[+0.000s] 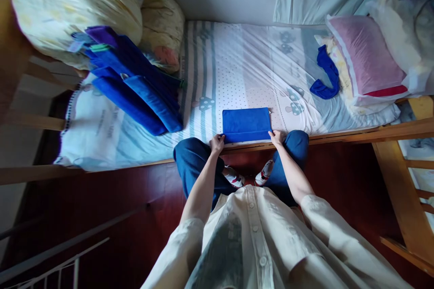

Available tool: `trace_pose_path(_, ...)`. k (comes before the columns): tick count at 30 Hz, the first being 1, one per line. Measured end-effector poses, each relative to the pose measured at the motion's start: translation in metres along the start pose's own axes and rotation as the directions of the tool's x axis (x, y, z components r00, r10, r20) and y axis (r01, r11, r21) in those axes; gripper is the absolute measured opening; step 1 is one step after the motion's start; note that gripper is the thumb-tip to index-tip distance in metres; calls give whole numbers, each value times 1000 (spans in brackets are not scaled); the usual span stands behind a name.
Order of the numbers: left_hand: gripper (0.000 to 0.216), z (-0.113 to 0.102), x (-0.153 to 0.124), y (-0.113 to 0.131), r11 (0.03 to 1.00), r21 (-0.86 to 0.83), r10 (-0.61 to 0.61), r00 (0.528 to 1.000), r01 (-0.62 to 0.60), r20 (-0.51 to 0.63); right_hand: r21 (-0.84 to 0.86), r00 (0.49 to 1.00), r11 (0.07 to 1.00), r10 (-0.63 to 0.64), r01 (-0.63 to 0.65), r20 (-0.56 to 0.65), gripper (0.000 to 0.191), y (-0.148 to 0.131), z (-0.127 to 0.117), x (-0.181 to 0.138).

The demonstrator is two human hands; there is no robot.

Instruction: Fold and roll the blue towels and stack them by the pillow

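A blue towel (247, 122), folded into a flat rectangle, lies at the front edge of the bed. Its near strip is turned over along a crease. My left hand (217, 143) pinches the near left corner, fingers closed on the cloth. At the near right corner, my right hand (276, 137) grips the same towel between thumb and fingers. Farther left rests a pile of folded blue towels (135, 86), with a purple one on top at the back. A crumpled blue cloth (327, 76) lies to the right on the sheet.
The bed (237, 63) has a patterned sheet and a wooden edge rail. Large stuffed bedding (77, 4) stands at the back left. A pink pillow (368, 54) sits at the right end, near a wooden ladder (396, 189). A white metal rack (76, 264) is at lower left.
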State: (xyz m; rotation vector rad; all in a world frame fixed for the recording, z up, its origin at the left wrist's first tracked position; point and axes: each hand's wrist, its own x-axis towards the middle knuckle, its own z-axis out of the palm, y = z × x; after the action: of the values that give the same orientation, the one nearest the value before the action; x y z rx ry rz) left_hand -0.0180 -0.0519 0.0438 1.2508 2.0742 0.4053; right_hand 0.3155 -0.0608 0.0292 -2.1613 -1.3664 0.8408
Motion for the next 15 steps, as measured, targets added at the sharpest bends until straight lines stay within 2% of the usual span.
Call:
trace_pose_path(6,26,7,-1,-5,999,13,-44,999,44,-2,-50,996,995,87,-86,14,35,-4,3,0)
trace_pose_path(15,23,9,4,-5,997,3,-72,997,72,21,-46,994,992,113,-114,-4,35,-3,8,1)
